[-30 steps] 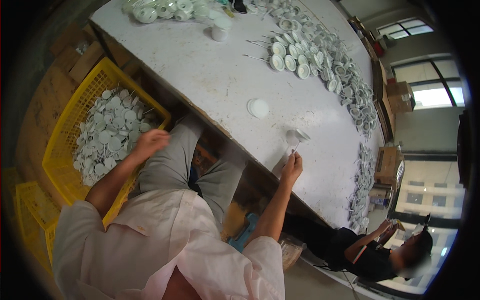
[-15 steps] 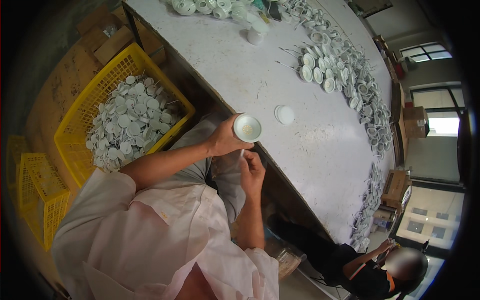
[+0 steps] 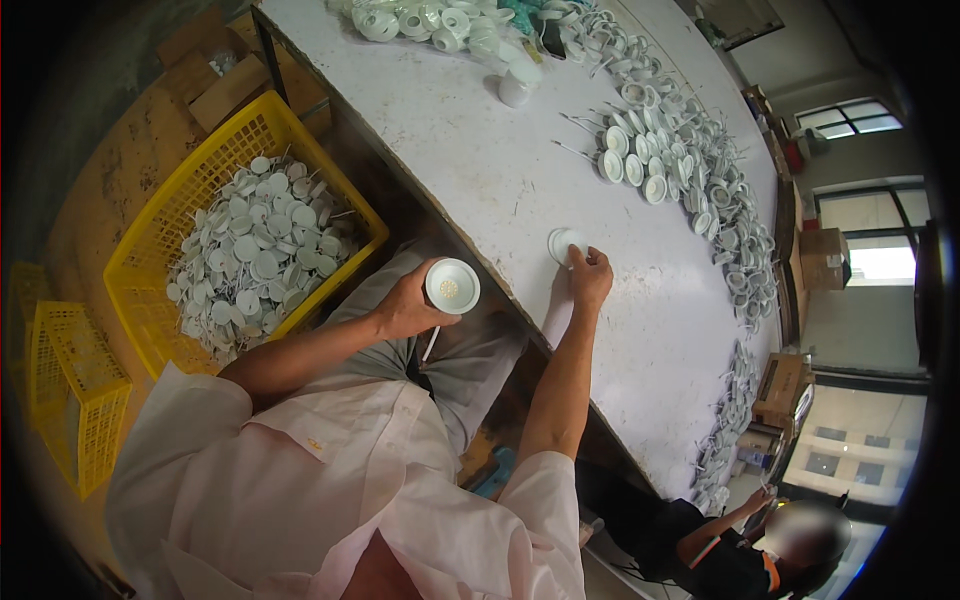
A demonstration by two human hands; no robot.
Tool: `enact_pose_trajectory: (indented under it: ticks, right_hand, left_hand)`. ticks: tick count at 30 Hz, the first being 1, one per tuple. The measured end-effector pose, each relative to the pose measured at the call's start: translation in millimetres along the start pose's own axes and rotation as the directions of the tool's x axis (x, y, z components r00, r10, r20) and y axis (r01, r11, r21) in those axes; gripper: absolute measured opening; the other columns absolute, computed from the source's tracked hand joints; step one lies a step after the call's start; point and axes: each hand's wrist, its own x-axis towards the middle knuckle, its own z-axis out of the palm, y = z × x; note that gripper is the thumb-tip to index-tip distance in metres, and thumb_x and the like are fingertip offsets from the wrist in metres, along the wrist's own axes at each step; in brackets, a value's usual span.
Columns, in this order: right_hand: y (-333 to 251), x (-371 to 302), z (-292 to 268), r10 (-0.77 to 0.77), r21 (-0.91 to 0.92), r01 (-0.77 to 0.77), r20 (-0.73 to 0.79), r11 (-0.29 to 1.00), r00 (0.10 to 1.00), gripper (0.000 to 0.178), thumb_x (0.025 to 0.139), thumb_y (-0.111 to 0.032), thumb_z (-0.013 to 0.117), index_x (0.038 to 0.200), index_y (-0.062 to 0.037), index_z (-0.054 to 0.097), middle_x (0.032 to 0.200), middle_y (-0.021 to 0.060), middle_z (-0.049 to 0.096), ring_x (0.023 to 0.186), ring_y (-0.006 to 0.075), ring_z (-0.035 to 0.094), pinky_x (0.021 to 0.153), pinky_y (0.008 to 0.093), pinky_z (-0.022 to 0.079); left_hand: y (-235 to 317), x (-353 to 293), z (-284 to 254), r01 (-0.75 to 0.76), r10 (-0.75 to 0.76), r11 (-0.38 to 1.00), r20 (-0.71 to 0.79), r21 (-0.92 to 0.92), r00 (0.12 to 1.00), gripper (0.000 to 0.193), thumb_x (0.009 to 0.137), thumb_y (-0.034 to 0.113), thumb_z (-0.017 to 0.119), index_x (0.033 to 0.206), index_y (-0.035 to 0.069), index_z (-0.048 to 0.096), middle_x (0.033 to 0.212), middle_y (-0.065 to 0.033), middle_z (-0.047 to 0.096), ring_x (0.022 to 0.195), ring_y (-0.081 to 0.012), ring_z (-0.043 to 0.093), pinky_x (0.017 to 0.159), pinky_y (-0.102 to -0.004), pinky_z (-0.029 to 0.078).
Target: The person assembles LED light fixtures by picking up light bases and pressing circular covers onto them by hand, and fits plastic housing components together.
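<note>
My left hand (image 3: 403, 308) grips a round white downlight (image 3: 452, 288) beside the table's near edge. Its open face is turned up, showing a cluster of yellowish LED dots, and a white cable (image 3: 431, 345) dangles underneath. Out over the tabletop, my right hand (image 3: 592, 278) has its thumb and fingers pinched at the rim of a round white disc (image 3: 566, 242). The disc seems to lie on another one; my fingertips partly cover its right side.
A yellow basket (image 3: 150, 225) full of white discs with wires stands left of the table (image 3: 470, 150). Many white downlights (image 3: 655, 150) line the table's far side. Bagged white cups (image 3: 440, 22) and a white jar (image 3: 516, 88) sit farther up. A co-worker (image 3: 725, 545) sits lower right.
My right hand has left the cable under the downlight and reached right to the disc on the table. My left hand has moved slightly left and down with the downlight.
</note>
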Motion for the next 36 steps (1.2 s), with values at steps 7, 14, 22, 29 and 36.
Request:
enact_pose_trajectory:
  ticks: [7,14,22,29,36]
  right_hand:
    - [14,0,-8,0.145,0.518,-0.194,0.134,0.833,0.980,0.024,0.083,-0.023,0.067,0.085,-0.0006,0.059,0.069,0.0022,0.056,0.056,0.0105,0.051,0.050,0.0230,0.041]
    - [0,-41,-20,0.143,0.819,-0.386,0.360,0.425,0.922,0.013,0.091,-0.015,0.056,0.092,-0.0021,0.057,0.073,0.0043,0.059,0.059,0.0106,0.056,0.050,0.0206,0.041]
    - [-17,-82,-24,0.062,0.886,-0.413,0.410,0.210,0.910,0.016,0.092,-0.009,0.052,0.106,-0.0014,0.054,0.088,0.0065,0.062,0.073,0.0148,0.062,0.055,0.0217,0.044]
    - [-37,-119,-27,0.102,0.767,-0.261,0.249,0.587,0.963,0.018,0.089,-0.007,0.057,0.106,-0.0001,0.059,0.090,0.0055,0.064,0.071,0.0130,0.063,0.056,0.0208,0.044]
    - [-59,-168,-28,-0.691,0.101,0.697,-0.095,0.710,0.717,0.034,0.075,0.003,0.062,0.108,-0.0038,0.062,0.105,0.0136,0.064,0.096,0.0307,0.061,0.079,0.0379,0.050]
  left_hand:
    - [-3,1,4,0.040,-0.037,0.997,0.051,-0.070,0.998,0.070,0.066,0.011,0.078,0.125,0.000,0.043,0.112,-0.0111,0.058,0.105,-0.0186,0.056,0.091,-0.0311,0.046]
    - [6,2,3,0.024,-0.022,0.999,0.061,-0.023,0.998,0.070,0.066,0.011,0.079,0.126,0.000,0.042,0.113,-0.0107,0.058,0.105,-0.0182,0.056,0.091,-0.0311,0.046]
    - [9,12,7,-0.002,0.000,0.999,0.060,0.034,0.998,0.071,0.067,0.009,0.079,0.128,0.003,0.043,0.115,-0.0073,0.058,0.106,-0.0147,0.055,0.091,-0.0298,0.045]
    - [8,17,12,0.052,-0.052,0.999,0.070,-0.004,0.996,0.069,0.068,0.007,0.078,0.127,0.003,0.043,0.114,-0.0065,0.058,0.107,-0.0145,0.055,0.090,-0.0297,0.046]
    - [5,21,14,0.041,0.023,0.949,0.196,-0.312,0.980,0.071,0.068,0.013,0.078,0.128,0.001,0.041,0.115,-0.0096,0.055,0.105,-0.0172,0.055,0.089,-0.0299,0.047]
